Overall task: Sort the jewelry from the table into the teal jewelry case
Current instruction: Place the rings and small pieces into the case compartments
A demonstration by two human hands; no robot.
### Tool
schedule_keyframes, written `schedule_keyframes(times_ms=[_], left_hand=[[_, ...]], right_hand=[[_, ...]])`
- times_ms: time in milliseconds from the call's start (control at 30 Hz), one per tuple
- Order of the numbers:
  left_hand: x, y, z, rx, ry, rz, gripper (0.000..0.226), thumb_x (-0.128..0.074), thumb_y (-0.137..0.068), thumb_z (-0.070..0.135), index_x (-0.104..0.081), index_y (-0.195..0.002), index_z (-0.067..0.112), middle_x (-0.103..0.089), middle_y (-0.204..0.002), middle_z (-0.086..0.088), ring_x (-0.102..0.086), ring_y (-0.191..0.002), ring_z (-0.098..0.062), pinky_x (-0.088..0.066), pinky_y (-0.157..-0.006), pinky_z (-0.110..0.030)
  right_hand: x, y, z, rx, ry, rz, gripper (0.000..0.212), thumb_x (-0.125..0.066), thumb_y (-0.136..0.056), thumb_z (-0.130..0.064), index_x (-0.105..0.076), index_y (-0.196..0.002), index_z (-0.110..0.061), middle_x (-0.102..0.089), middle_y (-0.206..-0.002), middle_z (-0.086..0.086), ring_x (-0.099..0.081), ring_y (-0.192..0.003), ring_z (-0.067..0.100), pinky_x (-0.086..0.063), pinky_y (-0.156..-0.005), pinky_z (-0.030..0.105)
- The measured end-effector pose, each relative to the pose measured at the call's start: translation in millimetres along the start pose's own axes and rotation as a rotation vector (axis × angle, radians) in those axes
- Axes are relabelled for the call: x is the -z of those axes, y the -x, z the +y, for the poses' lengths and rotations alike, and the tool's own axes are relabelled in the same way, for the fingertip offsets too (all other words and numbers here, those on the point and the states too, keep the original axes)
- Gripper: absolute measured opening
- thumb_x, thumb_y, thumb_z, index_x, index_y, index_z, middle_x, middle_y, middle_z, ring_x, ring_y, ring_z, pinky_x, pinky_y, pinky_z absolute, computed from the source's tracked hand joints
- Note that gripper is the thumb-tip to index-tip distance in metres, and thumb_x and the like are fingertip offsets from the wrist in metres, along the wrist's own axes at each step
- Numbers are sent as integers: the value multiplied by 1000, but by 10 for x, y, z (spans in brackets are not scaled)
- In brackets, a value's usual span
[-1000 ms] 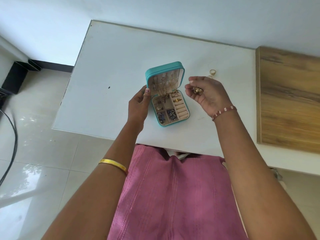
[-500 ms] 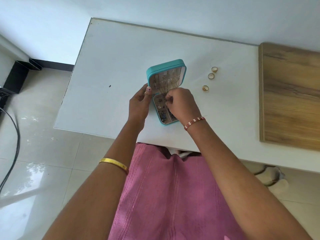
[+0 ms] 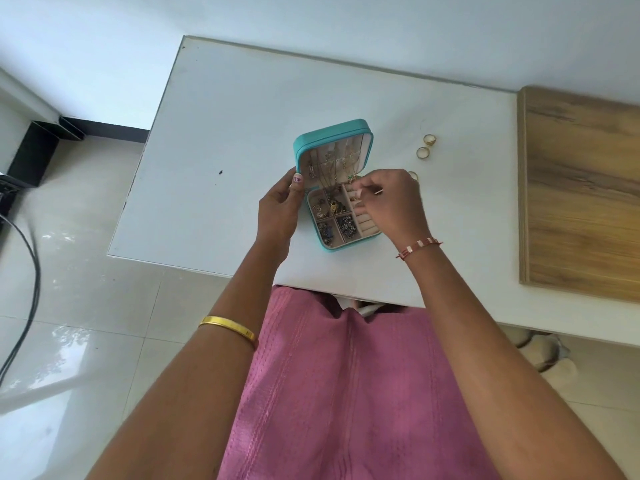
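Observation:
The teal jewelry case (image 3: 304, 142) stands open on the white table (image 3: 225, 133), with chains hanging in its lid and small pieces in its compartments. My left hand (image 3: 277, 209) grips the case's left side at the hinge. My right hand (image 3: 391, 206) hovers over the case's right column of ring rolls, with the fingertips pinched on a gold ring (image 3: 354, 199) at the slots. Two gold rings (image 3: 429, 139) (image 3: 423, 152) lie on the table right of the case. A third ring (image 3: 413, 174) peeks out behind my right hand.
A wooden board (image 3: 581, 195) covers the table's right part. The table's near edge runs just below the case, above my pink-clad lap. A black cable (image 3: 31, 271) and a black stand lie on the tiled floor at the left.
My right hand carried a gold piece from the right of the case to over its compartments, then shifted to the ring rolls. My left hand stayed on the case.

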State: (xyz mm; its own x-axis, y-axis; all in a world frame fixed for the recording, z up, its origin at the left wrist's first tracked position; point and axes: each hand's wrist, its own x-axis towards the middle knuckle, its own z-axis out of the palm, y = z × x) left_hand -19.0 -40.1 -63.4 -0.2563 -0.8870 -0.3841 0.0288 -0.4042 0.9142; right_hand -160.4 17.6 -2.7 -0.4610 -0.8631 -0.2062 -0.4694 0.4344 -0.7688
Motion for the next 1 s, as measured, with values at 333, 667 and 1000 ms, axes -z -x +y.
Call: schedule_keyframes(times_ms=[333,667,1000], left_hand=[[-46,6,-38,24,80,17,39,-47,-97,24,-53,-130,3,-61,-125,-17,-57,-112,-23,-38,-109,-45],[-74,-6,-25,11,116,18,35,-44,-98,20,-55,-127,2,-69,-100,2,-63,-95,-10,-45,-103,-33],[-77,7,-24,1,127,4,35,-43,-99,19,-54,-127,2,-67,-100,0,-64,-88,-7,-50,-94,-25]], right_hand=[[280,-29,694,-212,-56,405,16,-54,-82,2,-68,-89,0,-67,-79,15,-68,-72,33,-57,-67,32],[152,-369,735,-127,158,405,28,-57,-86,-6,-63,-113,-5,-62,-104,19,-59,-95,28,-30,-71,12],[137,-444,737,-118,310,307,15,-52,-89,-5,-63,-97,0,-55,-108,19,-56,-94,32,-34,-73,22]])
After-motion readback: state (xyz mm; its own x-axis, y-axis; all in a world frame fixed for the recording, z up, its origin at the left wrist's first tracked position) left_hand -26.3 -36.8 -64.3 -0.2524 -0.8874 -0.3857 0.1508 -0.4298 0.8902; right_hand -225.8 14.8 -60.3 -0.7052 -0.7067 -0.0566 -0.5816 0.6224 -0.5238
